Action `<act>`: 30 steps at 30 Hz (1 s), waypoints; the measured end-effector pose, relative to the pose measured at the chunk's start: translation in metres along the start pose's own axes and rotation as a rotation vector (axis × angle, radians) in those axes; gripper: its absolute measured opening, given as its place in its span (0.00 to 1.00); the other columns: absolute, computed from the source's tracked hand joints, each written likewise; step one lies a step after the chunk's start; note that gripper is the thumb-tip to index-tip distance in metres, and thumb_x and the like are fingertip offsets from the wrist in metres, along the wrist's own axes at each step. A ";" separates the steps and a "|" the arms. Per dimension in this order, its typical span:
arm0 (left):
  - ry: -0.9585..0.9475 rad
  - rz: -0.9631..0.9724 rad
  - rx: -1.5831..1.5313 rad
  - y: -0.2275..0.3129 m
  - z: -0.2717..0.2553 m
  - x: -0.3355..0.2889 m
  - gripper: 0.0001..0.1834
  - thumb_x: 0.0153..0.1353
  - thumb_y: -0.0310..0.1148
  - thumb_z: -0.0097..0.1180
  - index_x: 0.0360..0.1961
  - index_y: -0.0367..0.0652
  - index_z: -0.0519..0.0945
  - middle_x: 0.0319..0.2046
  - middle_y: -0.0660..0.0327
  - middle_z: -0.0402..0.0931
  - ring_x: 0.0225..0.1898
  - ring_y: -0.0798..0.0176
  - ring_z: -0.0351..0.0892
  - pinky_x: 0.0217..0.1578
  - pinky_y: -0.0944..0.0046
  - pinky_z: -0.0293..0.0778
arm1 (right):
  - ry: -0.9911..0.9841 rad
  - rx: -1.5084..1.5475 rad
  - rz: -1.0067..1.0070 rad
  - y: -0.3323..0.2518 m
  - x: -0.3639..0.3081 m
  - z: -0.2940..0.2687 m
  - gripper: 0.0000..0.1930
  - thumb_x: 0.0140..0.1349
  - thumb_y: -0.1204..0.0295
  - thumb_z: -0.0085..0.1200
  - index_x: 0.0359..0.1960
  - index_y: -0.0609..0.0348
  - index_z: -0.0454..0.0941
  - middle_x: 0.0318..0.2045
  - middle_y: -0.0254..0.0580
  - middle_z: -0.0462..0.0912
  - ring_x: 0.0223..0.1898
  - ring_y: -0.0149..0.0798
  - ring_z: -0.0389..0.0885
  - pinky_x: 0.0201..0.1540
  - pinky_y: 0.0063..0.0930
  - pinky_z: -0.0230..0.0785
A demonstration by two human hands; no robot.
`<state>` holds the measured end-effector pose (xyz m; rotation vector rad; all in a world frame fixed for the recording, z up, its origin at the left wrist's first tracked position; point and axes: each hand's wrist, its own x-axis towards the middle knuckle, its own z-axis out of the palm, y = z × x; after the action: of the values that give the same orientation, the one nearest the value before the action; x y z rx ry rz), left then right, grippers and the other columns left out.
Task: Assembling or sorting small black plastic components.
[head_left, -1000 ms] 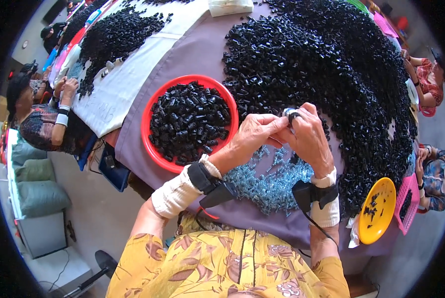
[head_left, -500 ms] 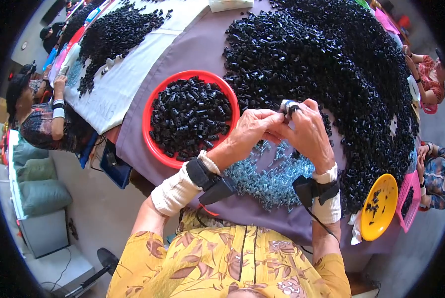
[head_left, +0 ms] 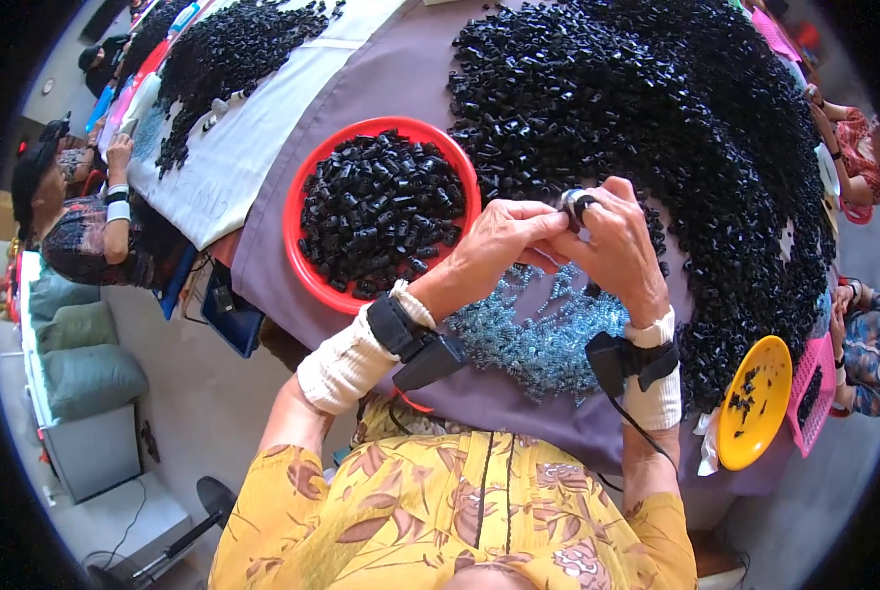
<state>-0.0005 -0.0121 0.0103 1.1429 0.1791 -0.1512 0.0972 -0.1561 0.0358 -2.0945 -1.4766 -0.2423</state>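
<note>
My left hand (head_left: 509,236) and my right hand (head_left: 619,246) meet over the near part of the table, thumbs and fingertips pinched together. Between them is a small dark piece, mostly covered by the fingers; it looks like one of the black plastic parts. A black-and-white wrap circles a finger of my right hand. Just beneath the hands lies a heap of tiny pale-blue, shiny pieces (head_left: 533,339), perhaps springs. To the left of my left hand, a red basin (head_left: 293,241) holds many short black tubular parts (head_left: 381,211).
A large pile of black parts (head_left: 597,108) spreads across the far and right table. At right are a yellow plate (head_left: 776,379) with a few black bits and a pink basket (head_left: 816,379). Co-workers sit at left (head_left: 96,226) and right (head_left: 858,157). Another black heap (head_left: 224,59) lies far left.
The view has shifted slightly, so the table and basin appear a little higher. Both hands stay pinched together, with only small finger movement.
</note>
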 end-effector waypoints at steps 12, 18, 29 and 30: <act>0.501 0.072 -0.153 0.006 -0.044 -0.031 0.18 0.62 0.46 0.52 0.32 0.38 0.79 0.24 0.61 0.78 0.23 0.69 0.77 0.26 0.70 0.76 | -0.123 -0.055 0.172 0.023 -0.024 0.010 0.16 0.49 0.65 0.61 0.16 0.64 0.71 0.20 0.44 0.73 0.22 0.43 0.69 0.34 0.35 0.62; 0.542 0.017 -0.117 0.008 -0.055 -0.042 0.22 0.62 0.50 0.50 0.31 0.39 0.78 0.22 0.63 0.76 0.23 0.69 0.76 0.26 0.70 0.73 | -0.205 -0.032 0.240 0.022 -0.026 0.017 0.14 0.50 0.68 0.60 0.17 0.65 0.72 0.21 0.45 0.74 0.23 0.45 0.71 0.33 0.36 0.63; 0.332 0.017 -0.002 0.000 -0.030 -0.019 0.12 0.63 0.37 0.51 0.35 0.38 0.78 0.26 0.63 0.78 0.26 0.72 0.78 0.29 0.73 0.75 | -0.256 -0.076 0.074 0.010 -0.022 0.051 0.10 0.48 0.67 0.60 0.20 0.60 0.75 0.22 0.41 0.77 0.30 0.44 0.77 0.38 0.36 0.63; 0.332 0.025 0.001 -0.001 -0.029 -0.018 0.12 0.63 0.37 0.51 0.35 0.38 0.78 0.26 0.63 0.78 0.26 0.72 0.78 0.29 0.73 0.75 | -0.287 -0.055 0.104 0.007 -0.020 0.046 0.10 0.48 0.67 0.60 0.19 0.60 0.75 0.22 0.41 0.77 0.30 0.43 0.77 0.38 0.36 0.63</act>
<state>-0.0203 0.0146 0.0015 1.1659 0.4587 0.0621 0.0885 -0.1499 -0.0135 -2.3177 -1.5290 0.0619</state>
